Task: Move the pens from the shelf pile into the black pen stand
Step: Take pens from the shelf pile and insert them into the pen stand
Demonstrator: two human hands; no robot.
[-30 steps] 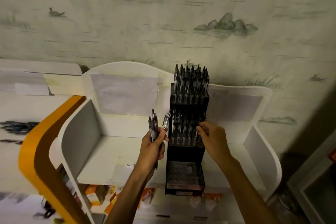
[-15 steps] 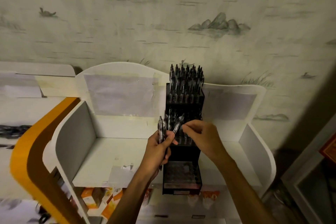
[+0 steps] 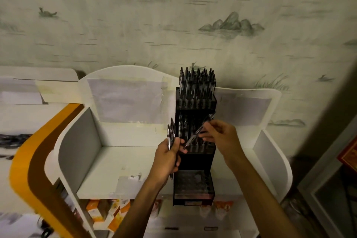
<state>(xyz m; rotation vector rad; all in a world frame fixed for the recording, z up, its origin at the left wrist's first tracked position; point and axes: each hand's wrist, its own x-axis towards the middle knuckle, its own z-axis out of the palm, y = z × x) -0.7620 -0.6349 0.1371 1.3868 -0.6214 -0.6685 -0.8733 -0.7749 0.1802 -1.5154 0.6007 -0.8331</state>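
Note:
A tall black pen stand (image 3: pixel 194 168) with stepped tiers sits on the white shelf (image 3: pixel 119 162). Its top tier is packed with dark pens (image 3: pixel 197 85); the middle tier holds several more, and the bottom tier shows bare holes. My left hand (image 3: pixel 167 157) grips a small bunch of pens (image 3: pixel 170 133) upright, just left of the stand. My right hand (image 3: pixel 222 137) pinches a single pen (image 3: pixel 199 131) held slanted in front of the middle tier, its tip pointing down-left toward my left hand.
The shelf has curved white side walls (image 3: pixel 77 141) and a back panel against a painted wall. An orange-and-brown curved edge (image 3: pixel 29 160) runs at the left. Small orange boxes (image 3: pixel 96 212) sit on the level below. A cabinet (image 3: pixel 328 189) stands at the right.
My right hand left the middle tier, took one pen from the bunch in my left hand and drew it right, tilting it across the stand's front. The left hand stayed put.

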